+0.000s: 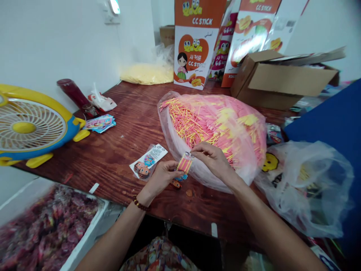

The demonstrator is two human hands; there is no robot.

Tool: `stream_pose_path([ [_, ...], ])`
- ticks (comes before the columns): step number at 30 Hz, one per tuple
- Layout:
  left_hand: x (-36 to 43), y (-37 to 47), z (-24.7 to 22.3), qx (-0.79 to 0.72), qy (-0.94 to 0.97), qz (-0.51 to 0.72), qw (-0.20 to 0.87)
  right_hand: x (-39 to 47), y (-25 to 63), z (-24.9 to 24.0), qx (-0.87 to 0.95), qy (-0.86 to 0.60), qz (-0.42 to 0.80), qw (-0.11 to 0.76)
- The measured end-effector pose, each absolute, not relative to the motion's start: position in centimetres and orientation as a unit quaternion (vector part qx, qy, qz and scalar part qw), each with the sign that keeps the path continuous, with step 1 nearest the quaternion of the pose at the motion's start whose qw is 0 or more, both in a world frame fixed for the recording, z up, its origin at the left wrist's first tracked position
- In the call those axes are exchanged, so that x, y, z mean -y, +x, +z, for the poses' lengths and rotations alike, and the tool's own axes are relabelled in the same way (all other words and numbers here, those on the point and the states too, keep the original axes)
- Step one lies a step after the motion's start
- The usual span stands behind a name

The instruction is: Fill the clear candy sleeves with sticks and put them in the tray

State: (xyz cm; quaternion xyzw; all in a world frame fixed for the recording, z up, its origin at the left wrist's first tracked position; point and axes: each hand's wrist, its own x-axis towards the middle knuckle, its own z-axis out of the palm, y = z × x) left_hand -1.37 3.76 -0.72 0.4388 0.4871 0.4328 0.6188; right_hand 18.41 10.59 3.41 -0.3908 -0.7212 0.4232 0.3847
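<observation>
My left hand (166, 173) pinches a small packet (185, 165) with pink and yellow sticks showing in it. At the packet's top edge, my right hand (211, 156) has its thumb and fingers closed together. Just behind the hands lies a large clear plastic bag (180, 141), open toward the left and full of thin pink and yellow sticks (191, 120). Left of my left hand, a stack of printed cards or sachets (149, 162) rests on the brown table. A brown cartoon-printed piece (176, 183) shows partly below the packet.
A yellow and blue fan (34, 124) stands at the left, near printed packets (101, 122) and a dark red bottle (73, 94). Printed boxes (194, 45) and an open carton (282, 81) line the back. A crumpled plastic bag (310, 188) sits right; a white bin (84, 233) stands lower left.
</observation>
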Motion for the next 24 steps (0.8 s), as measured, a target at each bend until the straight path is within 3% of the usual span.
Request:
stream_pose_path([
  [5,-3.6,-1.3,-0.5,-0.485,0.436,0.434,0.622,-11.4,18.7,4.9,0.784,-0.349,0.391,0.333],
  [15,-3.2,-1.6,-0.7,-0.491,0.503,0.383,0.599,-12.7,18.8,6.9,0.728,-0.362,0.555,0.177],
  [24,-3.6,-1.6,-0.7,-0.517,0.509,0.363,0.585,-12.3,18.2,4.7,0.756,-0.343,0.502,0.243],
])
